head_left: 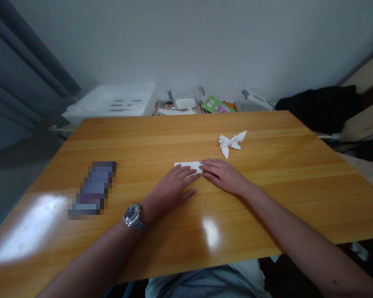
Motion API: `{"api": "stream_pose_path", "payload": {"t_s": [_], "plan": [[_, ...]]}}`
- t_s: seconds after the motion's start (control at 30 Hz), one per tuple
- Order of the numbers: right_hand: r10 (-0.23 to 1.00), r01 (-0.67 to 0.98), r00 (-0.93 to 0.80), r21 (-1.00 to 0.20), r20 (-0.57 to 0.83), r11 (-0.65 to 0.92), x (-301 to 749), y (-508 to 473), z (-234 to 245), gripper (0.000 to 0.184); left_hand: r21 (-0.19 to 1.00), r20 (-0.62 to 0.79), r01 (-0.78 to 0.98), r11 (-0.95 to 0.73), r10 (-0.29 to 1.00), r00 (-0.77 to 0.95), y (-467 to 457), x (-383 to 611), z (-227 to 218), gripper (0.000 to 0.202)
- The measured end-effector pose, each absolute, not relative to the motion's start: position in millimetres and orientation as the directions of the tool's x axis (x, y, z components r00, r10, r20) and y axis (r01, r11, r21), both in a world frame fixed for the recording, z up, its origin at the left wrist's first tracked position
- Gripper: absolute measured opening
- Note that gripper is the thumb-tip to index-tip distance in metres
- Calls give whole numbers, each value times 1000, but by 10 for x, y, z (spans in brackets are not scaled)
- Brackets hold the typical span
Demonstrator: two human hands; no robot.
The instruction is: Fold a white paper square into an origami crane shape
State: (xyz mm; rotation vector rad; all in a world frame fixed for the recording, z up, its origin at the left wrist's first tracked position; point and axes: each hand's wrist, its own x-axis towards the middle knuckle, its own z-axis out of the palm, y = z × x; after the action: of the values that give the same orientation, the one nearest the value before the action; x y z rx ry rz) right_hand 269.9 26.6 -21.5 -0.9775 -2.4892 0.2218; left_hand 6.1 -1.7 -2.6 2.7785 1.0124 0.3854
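A small folded piece of white paper (190, 165) lies flat on the wooden table, in front of me. My left hand (175, 185), with a metal watch (133, 215) on its wrist, rests on the paper's near left part with fingers stretched out. On the paper's right end lie the fingertips of my right hand (221, 174), its fingers extended and flat. Both hands partly cover the paper, so its full shape is hidden. Beyond my right hand sits a white folded-paper figure (231, 142) with pointed tips.
A pixelated, phone-like object (95, 188) lies on the table (149, 140) at left. Behind the far edge are a white foam tray (112, 99), a green booklet (217, 105) and assorted items. Dark cloth (320, 105) is piled at the far right.
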Motion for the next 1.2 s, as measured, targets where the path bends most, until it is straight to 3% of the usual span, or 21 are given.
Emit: {"api": "stream_pose_path", "payload": {"t_s": [0.27,0.53,0.83,1.2], "plan": [[662,594,-653,-293,368,749,2717,267,-207,28,182,151,640,-746,664,732,-38,72,-30,46],[686,595,-614,-342,390,727,2753,303,-257,26,228,193,626,-746,665,722,-17,76,-39,39],[663,546,-648,-378,376,748,2746,287,-169,19,198,200,624,-756,654,730,-15,90,-51,36],[617,552,-721,-276,316,787,2863,285,-120,19,195,183,619,-760,649,739,-18,125,2,25]]}}
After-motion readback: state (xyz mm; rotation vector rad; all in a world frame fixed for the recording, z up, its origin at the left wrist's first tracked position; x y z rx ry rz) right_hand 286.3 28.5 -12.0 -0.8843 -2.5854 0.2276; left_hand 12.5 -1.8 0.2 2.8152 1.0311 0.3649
